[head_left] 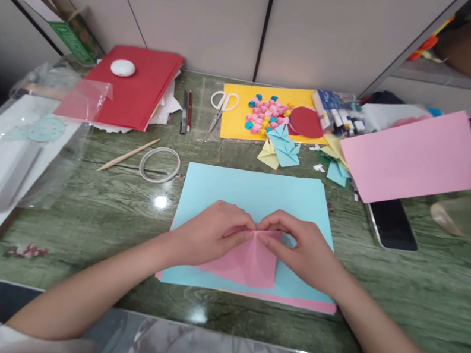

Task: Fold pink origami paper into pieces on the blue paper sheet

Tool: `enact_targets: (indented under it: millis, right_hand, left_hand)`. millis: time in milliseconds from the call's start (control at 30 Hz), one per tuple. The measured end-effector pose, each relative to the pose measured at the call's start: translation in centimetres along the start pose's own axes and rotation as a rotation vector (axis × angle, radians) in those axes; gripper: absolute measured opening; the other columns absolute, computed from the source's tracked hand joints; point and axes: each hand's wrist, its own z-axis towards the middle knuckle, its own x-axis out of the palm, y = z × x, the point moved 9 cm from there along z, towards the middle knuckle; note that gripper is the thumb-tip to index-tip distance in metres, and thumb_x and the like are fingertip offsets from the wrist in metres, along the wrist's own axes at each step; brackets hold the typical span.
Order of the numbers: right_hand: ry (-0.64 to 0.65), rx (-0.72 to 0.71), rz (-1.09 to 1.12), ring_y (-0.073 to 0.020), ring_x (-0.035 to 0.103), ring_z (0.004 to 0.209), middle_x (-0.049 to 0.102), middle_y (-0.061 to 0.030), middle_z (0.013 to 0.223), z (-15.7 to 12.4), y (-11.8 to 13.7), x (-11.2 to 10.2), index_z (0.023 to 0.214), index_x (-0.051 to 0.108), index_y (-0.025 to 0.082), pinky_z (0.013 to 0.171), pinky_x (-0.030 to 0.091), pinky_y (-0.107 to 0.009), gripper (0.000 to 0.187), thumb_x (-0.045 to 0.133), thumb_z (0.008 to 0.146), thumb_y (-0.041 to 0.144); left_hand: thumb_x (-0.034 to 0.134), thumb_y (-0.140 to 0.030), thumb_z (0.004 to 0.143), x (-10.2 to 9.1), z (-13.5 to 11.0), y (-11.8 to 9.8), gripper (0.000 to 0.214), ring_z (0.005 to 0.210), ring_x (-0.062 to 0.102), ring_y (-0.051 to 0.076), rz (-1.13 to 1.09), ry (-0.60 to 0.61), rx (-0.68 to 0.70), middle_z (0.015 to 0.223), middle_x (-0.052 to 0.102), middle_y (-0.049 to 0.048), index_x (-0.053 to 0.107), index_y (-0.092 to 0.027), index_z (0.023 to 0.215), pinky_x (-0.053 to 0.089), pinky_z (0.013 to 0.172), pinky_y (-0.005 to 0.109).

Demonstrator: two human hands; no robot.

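A creased piece of pink paper (250, 266) stands partly raised over a stack of light blue sheets (234, 185). My left hand (215, 230) pinches its upper edge between thumb and fingers. Close beside it, my right hand (302, 248) pinches the same edge, the two sets of fingertips almost meeting at the middle crease. Pink sheets peep out beneath the blue stack along its front edge. Part of the pink paper's left side is hidden behind my left hand.
Behind the stack lie folded blue paper pieces (284, 148), pompom-like balls (268, 113) on a yellow sheet (233, 122), and scissors (217, 114). A tape roll (142, 164) and wooden stick (128, 154) lie left. At right, a pink sheet (419, 159) overhangs a phone (392, 224).
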Motion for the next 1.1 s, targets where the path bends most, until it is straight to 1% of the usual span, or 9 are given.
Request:
enact_targets:
  millis: [100,200,333,433,600,833,967,1033,1100]
  right_hand:
    - [0.002,-0.004,-0.002,-0.0122,0.054,0.069,0.061,0.0036,0.074,-0.1,0.2,0.2,0.080,0.056,0.024,0.065,0.040,-0.024,0.010,0.054,0.084,0.033]
    - [0.017,-0.005,-0.014,-0.0115,0.052,0.065,0.059,0.0038,0.070,-0.1,0.4,0.4,0.079,0.055,0.023,0.062,0.038,-0.023,0.011,0.052,0.084,0.032]
    - [0.016,-0.031,-0.023,-0.0122,0.054,0.068,0.061,0.0033,0.073,-0.1,0.6,0.4,0.081,0.056,0.023,0.064,0.039,-0.024,0.008,0.051,0.084,0.029]
    - [0.010,-0.046,-0.008,-0.0131,0.055,0.070,0.062,0.0022,0.075,-0.1,0.7,0.3,0.080,0.056,0.023,0.065,0.040,-0.024,0.008,0.051,0.084,0.029]
    - [-0.016,-0.053,0.038,-0.0136,0.054,0.070,0.061,0.0012,0.074,-0.3,0.7,0.1,0.079,0.057,0.023,0.064,0.040,-0.025,0.011,0.052,0.084,0.032]
    - [-0.044,-0.046,0.142,-0.0131,0.053,0.070,0.058,0.0016,0.074,-0.3,0.4,-0.2,0.079,0.057,0.023,0.065,0.040,-0.025,0.010,0.055,0.084,0.032]
    - [-0.094,0.004,0.162,-0.0130,0.049,0.066,0.054,0.0015,0.070,0.0,-0.4,-1.1,0.076,0.056,0.021,0.060,0.038,-0.025,0.016,0.057,0.082,0.036]
    - [-0.123,0.014,0.184,-0.0131,0.049,0.066,0.054,0.0012,0.070,0.1,-0.8,-1.5,0.075,0.056,0.021,0.059,0.038,-0.025,0.018,0.058,0.082,0.037]
    - [-0.144,0.016,0.216,-0.0133,0.050,0.067,0.055,0.0007,0.070,0.2,-1.0,-1.7,0.074,0.058,0.020,0.060,0.038,-0.025,0.018,0.060,0.081,0.037]
  left_hand:
    - [0.044,-0.026,0.090,0.0,-0.1,-0.2,0.018,0.081,0.058,0.015,0.034,-0.008,0.008,0.082,0.066,-0.0009,0.061,-0.020,0.088,0.037,0.083,0.029]
    - [0.044,-0.026,0.090,0.1,-0.1,-0.3,0.018,0.078,0.057,0.015,0.051,-0.005,0.021,0.079,0.064,-0.0010,0.060,-0.019,0.086,0.038,0.081,0.029]
    - [0.043,-0.027,0.091,0.2,-0.1,-0.4,0.019,0.076,0.057,0.014,0.024,-0.001,0.016,0.078,0.064,-0.0011,0.061,-0.020,0.086,0.039,0.077,0.028]
    - [0.044,-0.029,0.091,0.0,-0.1,-0.7,0.020,0.074,0.056,0.014,0.000,-0.031,0.027,0.074,0.063,-0.0012,0.061,-0.020,0.085,0.039,0.075,0.027]
    - [0.044,-0.030,0.092,-0.1,-0.4,-0.9,0.022,0.073,0.055,0.013,-0.062,-0.063,0.047,0.072,0.061,-0.0014,0.062,-0.019,0.088,0.038,0.077,0.027]
    - [0.044,-0.031,0.091,-0.4,-0.6,-0.8,0.023,0.074,0.055,0.013,-0.107,-0.081,0.007,0.076,0.062,-0.0013,0.063,-0.019,0.087,0.038,0.075,0.025]
    - [0.049,-0.028,0.088,-0.7,-0.3,-0.1,0.014,0.078,0.057,0.013,-0.118,-0.072,-0.056,0.083,0.065,-0.0026,0.061,-0.021,0.088,0.038,0.074,0.024]
    - [0.052,-0.029,0.085,-0.8,-0.2,0.6,0.013,0.077,0.057,0.013,-0.116,-0.070,-0.107,0.081,0.065,-0.0032,0.061,-0.020,0.084,0.038,0.070,0.023]
    - [0.052,-0.031,0.085,-0.9,-0.1,1.2,0.016,0.072,0.056,0.012,-0.126,-0.075,-0.150,0.075,0.063,-0.0037,0.060,-0.019,0.077,0.038,0.066,0.022]
